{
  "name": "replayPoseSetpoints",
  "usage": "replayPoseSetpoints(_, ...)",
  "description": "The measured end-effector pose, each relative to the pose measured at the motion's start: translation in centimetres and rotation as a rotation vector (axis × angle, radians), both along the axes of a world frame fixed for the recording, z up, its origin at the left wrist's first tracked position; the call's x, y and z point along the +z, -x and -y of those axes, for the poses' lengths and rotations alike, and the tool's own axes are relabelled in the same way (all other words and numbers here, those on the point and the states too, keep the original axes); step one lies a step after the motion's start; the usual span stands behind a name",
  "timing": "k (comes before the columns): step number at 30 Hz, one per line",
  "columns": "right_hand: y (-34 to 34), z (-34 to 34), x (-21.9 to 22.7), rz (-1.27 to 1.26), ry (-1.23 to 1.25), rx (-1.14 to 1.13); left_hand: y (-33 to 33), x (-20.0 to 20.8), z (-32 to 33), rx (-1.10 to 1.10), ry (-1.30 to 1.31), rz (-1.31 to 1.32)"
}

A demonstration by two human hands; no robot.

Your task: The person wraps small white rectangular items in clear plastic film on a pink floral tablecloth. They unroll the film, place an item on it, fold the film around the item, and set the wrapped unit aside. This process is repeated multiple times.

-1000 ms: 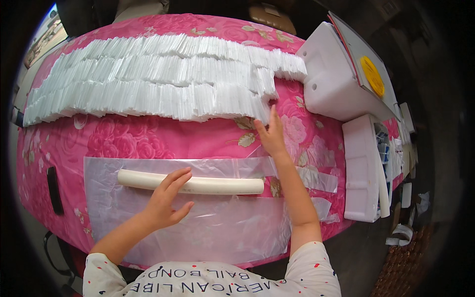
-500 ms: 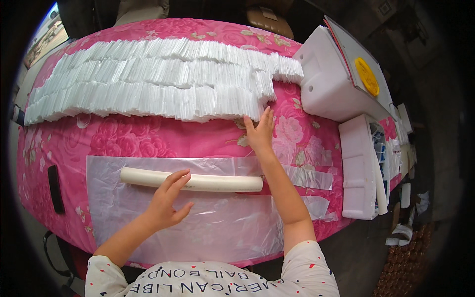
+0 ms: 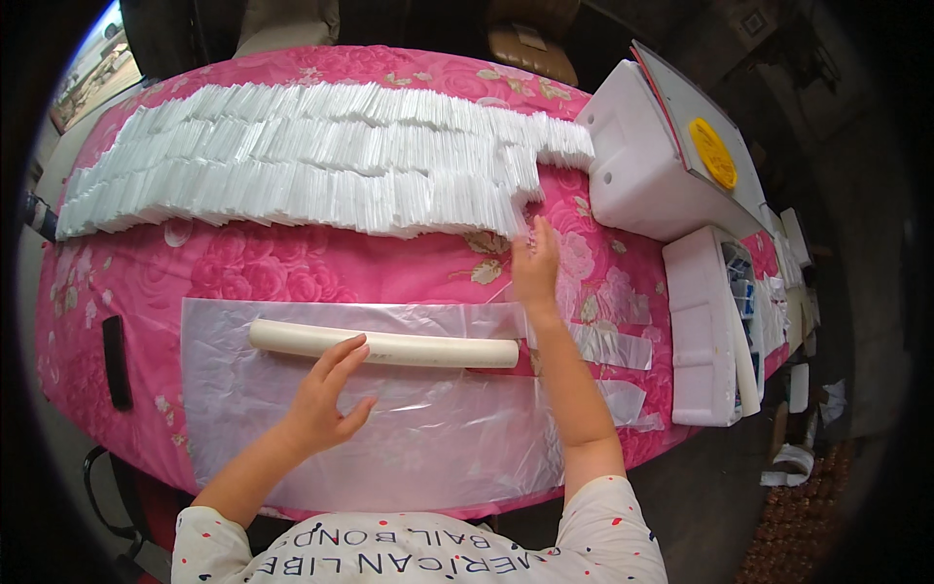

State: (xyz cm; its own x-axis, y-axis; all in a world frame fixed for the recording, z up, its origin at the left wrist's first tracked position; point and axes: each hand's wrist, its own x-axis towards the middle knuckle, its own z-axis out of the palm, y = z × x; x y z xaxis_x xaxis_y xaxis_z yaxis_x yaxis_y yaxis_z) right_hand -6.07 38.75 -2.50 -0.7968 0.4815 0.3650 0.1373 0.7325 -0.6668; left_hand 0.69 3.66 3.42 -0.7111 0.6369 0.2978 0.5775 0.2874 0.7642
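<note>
A long cream-white tube [image 3: 418,350] lies across a sheet of clear plastic film [image 3: 389,438] in front of me. My left hand [image 3: 333,394] is open over the tube's middle, its fingertips close to the tube and nothing in its grasp. Farther off, my right hand [image 3: 537,271] reaches beside the right end of the nearest row of thin white packets [image 3: 360,202]. Its fingers are stretched forward, slightly blurred, and no held thing shows in them. The packets stand on edge in 3 long, tightly packed rows.
A pink flowered cloth [image 3: 379,268] covers the table. At the right stand a white foam box [image 3: 637,161] with a yellow oval piece [image 3: 713,153] on its lid, and a lower white foam box [image 3: 696,331] holding blue-and-white items. A dark bar [image 3: 116,362] lies at the left.
My right hand has drawn a little to the right from the end of the packet row, its thumb and fingers closer together. My left hand stays almost where it was.
</note>
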Motion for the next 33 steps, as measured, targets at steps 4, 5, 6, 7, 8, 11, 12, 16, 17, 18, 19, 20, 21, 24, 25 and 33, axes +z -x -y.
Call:
replayPoseSetpoints(4, 1.9, -5.1, 4.2, 0.078, 0.01, 0.124, -0.9, 0.0, 0.7, 0.001, 0.01, -0.003)
replayPoseSetpoints(5, 2.5, -5.9, 4.6, 0.112, -0.019, 0.183, -1.1, -0.1, 0.8, 0.009, 0.003, -0.002)
replayPoseSetpoints(6, 3.0, -6.6, 4.7, 0.185, 0.006, 0.247, -1.2, -0.3, 1.1, 0.017, 0.007, -0.003)
replayPoseSetpoints(7, 3.9, -7.3, 4.5, 0.256, 0.026, 0.314, -1.2, -0.4, 1.4, 0.03, 0.007, -0.007)
replayPoseSetpoints(8, 4.4, -7.8, 4.1, 0.326, 0.047, 0.381, -1.2, -0.5, 1.5, 0.043, 0.007, -0.011)
replayPoseSetpoints(11, 5.8, -8.2, 2.5, 0.32, 0.007, 0.398, -1.3, -0.2, 1.8, 0.079, 0.025, -0.005)
replayPoseSetpoints(12, 6.2, -8.5, 2.2, 0.304, -0.038, 0.382, -1.1, -0.3, 1.8, 0.079, 0.024, -0.005)
replayPoseSetpoints(16, 7.1, -7.6, 1.2, 0.227, -0.141, 0.31, -1.1, 0.1, 1.9, 0.078, 0.042, -0.006)
replayPoseSetpoints(17, 7.1, -7.3, 1.1, 0.204, -0.153, 0.287, -1.1, 0.2, 1.9, 0.075, 0.049, -0.008)
replayPoseSetpoints(18, 7.0, -7.1, 0.9, 0.176, -0.122, 0.295, -1.1, 0.2, 1.8, 0.072, 0.046, -0.002)
replayPoseSetpoints(19, 6.7, -6.9, 1.0, 0.148, -0.094, 0.303, -1.2, 0.2, 1.8, 0.07, 0.039, 0.004)
replayPoseSetpoints(20, 6.4, -6.8, 1.1, 0.121, -0.067, 0.311, -1.2, 0.2, 1.7, 0.067, 0.031, 0.011)
replayPoseSetpoints(21, 5.9, -6.8, 1.0, 0.126, -0.002, 0.294, -1.3, 0.1, 1.7, 0.063, 0.023, 0.004)
replayPoseSetpoints(24, 4.0, -6.3, 1.4, 0.151, 0.179, 0.247, -1.8, 0.1, 1.8, 0.06, 0.008, -0.008)
replayPoseSetpoints(25, 2.9, -5.4, 2.2, 0.169, 0.229, 0.231, -2.0, 0.3, 1.8, 0.06, 0.01, -0.005)
replayPoseSetpoints(33, -10.6, 4.6, 3.6, -0.006, -0.053, 0.367, -5.4, 0.3, 3.4, 0.045, 0.047, -0.044)
